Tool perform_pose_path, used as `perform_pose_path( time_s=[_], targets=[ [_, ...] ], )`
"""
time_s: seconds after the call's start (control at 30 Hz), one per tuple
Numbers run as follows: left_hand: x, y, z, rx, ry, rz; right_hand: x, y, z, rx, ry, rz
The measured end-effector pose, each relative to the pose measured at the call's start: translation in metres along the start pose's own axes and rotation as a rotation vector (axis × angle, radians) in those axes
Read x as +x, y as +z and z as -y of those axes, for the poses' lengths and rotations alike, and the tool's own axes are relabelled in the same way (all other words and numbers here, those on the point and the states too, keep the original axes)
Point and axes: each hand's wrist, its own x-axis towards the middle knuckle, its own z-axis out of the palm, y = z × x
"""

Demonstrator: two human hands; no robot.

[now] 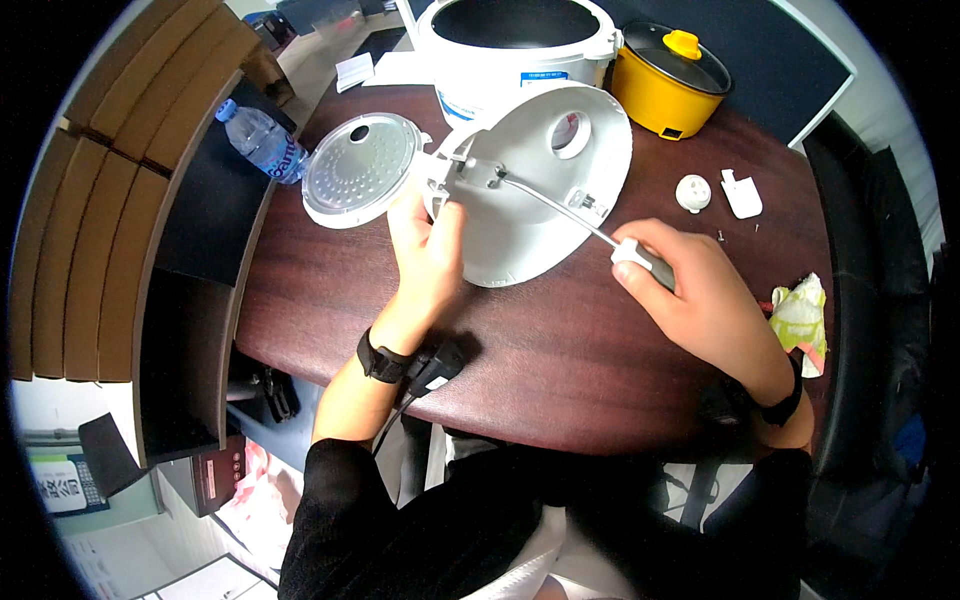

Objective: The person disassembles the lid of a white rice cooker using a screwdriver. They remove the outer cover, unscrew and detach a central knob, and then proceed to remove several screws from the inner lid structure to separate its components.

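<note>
My left hand [428, 240] grips the hinge side of a white plastic rice cooker lid shell [520, 235], tilted so its hollow inside faces me. In my right hand [690, 290] is a screwdriver [575, 216] with a white and grey handle. Its shaft reaches into the shell, and the tip sits by a small dark fitting near the hinge. Whether it is seated in a screw is too small to tell. Just left of the shell lies a round grey inner lid [362, 170] with a dimpled face. Behind stands the white rice cooker body [470, 75], its top uncovered.
A yellow electric pot [660, 95] with a glass lid stands at the back right. Near it lie a round white cap [693, 193], a white plastic piece [742, 195] and small screws [720, 236]. A cloth [800, 315] is at the right edge, a water bottle [262, 142] at the left.
</note>
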Motion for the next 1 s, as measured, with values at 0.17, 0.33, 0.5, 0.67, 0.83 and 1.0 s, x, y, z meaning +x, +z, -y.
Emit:
perform_pose_path(
  time_s=[0.17, 0.33, 0.5, 0.67, 0.83, 1.0],
  targets=[
    [0.001, -0.001, -0.001, -0.049, -0.010, -0.020, -0.015, -0.002, -0.021, 0.600, 0.269, 0.143],
    [0.003, -0.002, 0.009, -0.026, 0.016, -0.012, -0.015, 0.018, -0.040, 0.185, -0.002, -0.145],
    [0.003, -0.004, 0.012, -0.046, 0.008, -0.026, -0.010, 0.022, -0.028, 0.382, 0.122, -0.119],
    [0.003, -0.002, 0.009, -0.099, -0.002, -0.033, -0.008, 0.032, -0.023, 0.214, -0.061, -0.176],
    [0.003, -0.002, 0.008, -0.085, -0.019, -0.029, -0.008, 0.035, -0.019, 0.200, -0.030, -0.169],
    [0.003, -0.001, 0.007, -0.098, -0.019, -0.040, -0.006, 0.043, -0.022, 0.174, -0.127, -0.234]
  ],
)
